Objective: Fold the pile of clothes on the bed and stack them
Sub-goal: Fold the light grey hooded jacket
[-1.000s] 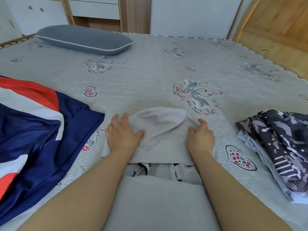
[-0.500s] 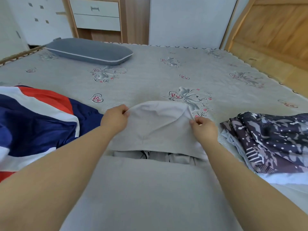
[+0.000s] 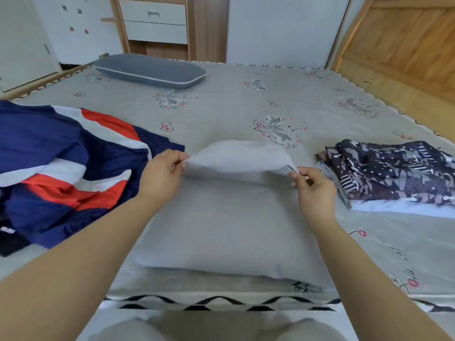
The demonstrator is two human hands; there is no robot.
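Note:
A light grey garment (image 3: 229, 225) lies folded on the bed in front of me, its far end lifted and doubled back over the rest. My left hand (image 3: 161, 174) pinches the left corner of that raised flap. My right hand (image 3: 314, 187) pinches the right corner. To the left spreads a loose navy, white and red garment (image 3: 64, 163). At the right sits a folded stack with a dark patterned piece (image 3: 394, 173) on top of a pale blue one.
The grey bedsheet (image 3: 246, 104) has printed flower and heart motifs. A grey pillow (image 3: 150, 70) lies at the far left. Wooden headboard (image 3: 406, 45) at the right, a drawer unit (image 3: 155, 23) and white cabinets beyond the bed. The bed's near edge has a black zigzag trim.
Both hands went from pressing flat on the grey garment to pinching its far corners, then lifted that end and drew it back toward me over the rest.

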